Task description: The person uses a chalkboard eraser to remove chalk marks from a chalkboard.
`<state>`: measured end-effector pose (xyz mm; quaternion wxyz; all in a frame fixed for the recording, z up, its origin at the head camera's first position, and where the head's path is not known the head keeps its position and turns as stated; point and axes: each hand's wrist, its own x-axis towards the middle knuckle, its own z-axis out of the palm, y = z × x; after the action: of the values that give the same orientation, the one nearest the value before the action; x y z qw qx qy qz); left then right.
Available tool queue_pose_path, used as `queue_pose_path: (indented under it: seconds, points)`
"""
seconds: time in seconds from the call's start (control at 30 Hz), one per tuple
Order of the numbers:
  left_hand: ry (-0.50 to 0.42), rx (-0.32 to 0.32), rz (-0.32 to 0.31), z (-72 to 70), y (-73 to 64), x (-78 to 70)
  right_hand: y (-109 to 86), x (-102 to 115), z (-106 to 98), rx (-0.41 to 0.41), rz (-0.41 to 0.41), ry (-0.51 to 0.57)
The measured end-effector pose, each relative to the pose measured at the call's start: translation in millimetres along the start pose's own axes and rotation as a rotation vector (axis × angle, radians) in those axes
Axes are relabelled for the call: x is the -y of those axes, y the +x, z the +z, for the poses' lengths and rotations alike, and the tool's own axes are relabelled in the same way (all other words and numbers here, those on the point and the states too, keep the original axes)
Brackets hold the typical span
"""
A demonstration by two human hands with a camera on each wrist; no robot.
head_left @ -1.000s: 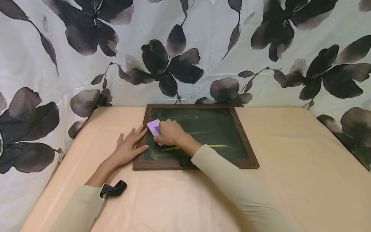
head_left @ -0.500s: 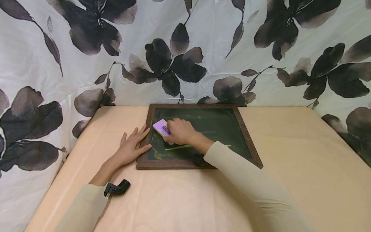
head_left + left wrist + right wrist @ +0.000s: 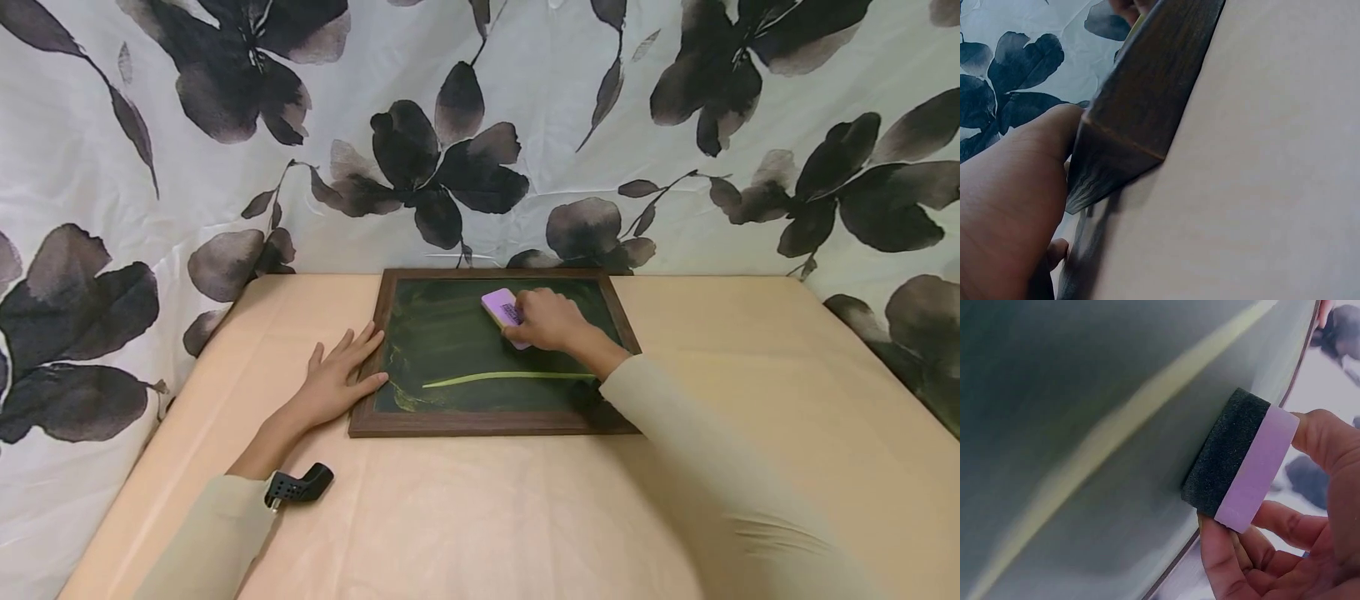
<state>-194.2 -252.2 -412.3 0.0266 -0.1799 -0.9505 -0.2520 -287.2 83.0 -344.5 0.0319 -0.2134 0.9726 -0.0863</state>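
Observation:
A chalkboard (image 3: 450,333) in a dark wooden frame lies on the table. Across its lower part runs a yellow chalk line (image 3: 480,377), with faint yellow smudges near the lower left corner. My right hand (image 3: 551,319) grips a purple eraser (image 3: 501,307) over the upper right part of the board. In the right wrist view, the eraser (image 3: 1257,469) shows a dark felt side turned to the board, with thumb and fingers pinching its edges. My left hand (image 3: 330,383) rests at the board's left edge, fingers spread over the frame.
The board stands on a peach-coloured table cover (image 3: 450,500), near its back edge. Behind hangs a white cloth (image 3: 570,150) with dark flowers. A black wrist device (image 3: 300,485) sits on the left sleeve.
My right hand has carried the eraser from the board's left side to its upper right. A faint streak in the middle is gone. The left hand stays at the frame.

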Motion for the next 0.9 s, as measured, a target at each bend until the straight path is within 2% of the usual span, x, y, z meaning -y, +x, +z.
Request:
queue_pose_path:
  seconds: [0.27,0.5,0.63,0.9]
  points:
    - [-0.004,0.003,-0.014,0.3,-0.4,0.9,-10.0,-45,-10,-0.024,0.067,-0.035]
    - [-0.004,0.000,-0.004,1.4,0.5,0.0,-24.9,-68,-13,-0.042,0.089,-0.081]
    - [-0.012,-0.011,0.003,2.0,-0.2,-0.5,-33.7,-72,-14,-0.072,0.055,-0.125]
    - [-0.026,0.007,-0.003,-2.4,-0.4,0.4,-41.5,-74,-9,-0.140,-0.095,-0.139]
